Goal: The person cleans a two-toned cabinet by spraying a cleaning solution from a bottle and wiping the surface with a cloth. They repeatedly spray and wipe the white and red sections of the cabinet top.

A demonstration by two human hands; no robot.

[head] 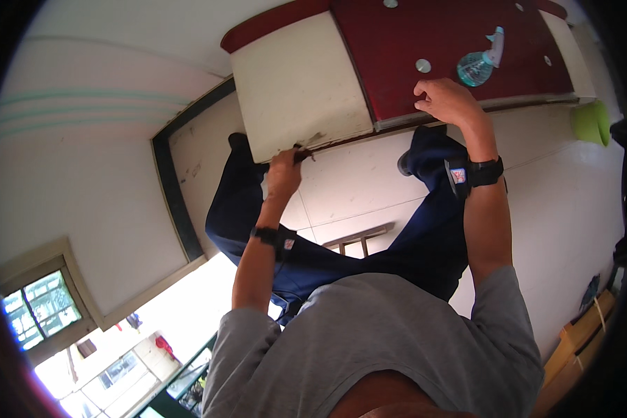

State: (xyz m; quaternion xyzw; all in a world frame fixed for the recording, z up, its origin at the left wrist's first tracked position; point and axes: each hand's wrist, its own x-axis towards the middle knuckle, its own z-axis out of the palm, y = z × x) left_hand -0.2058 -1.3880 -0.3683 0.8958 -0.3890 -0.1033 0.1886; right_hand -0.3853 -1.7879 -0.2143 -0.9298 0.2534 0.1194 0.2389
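Note:
My left hand [285,175] is closed at the front edge of the cream panel [298,89] of a low table. A small dark object [303,154] sticks out of its fist; what it is, I cannot tell. Dark stains and a worn brown edge show beside it. Over the front of the dark red tabletop [397,42] hovers my right hand [446,102], its fingers curled with a gap at the thumb and nothing visible between them. Just beyond it, a clear spray bottle [476,67] with bluish liquid and a pale trigger head stands on the red surface.
Round silvery discs [423,66] are set on the red top. A green bin [590,123] stands at the table's right end. Wooden bars [363,240] show between my legs. A white wall [83,172] lies left, and brown wooden furniture [580,334] at lower right.

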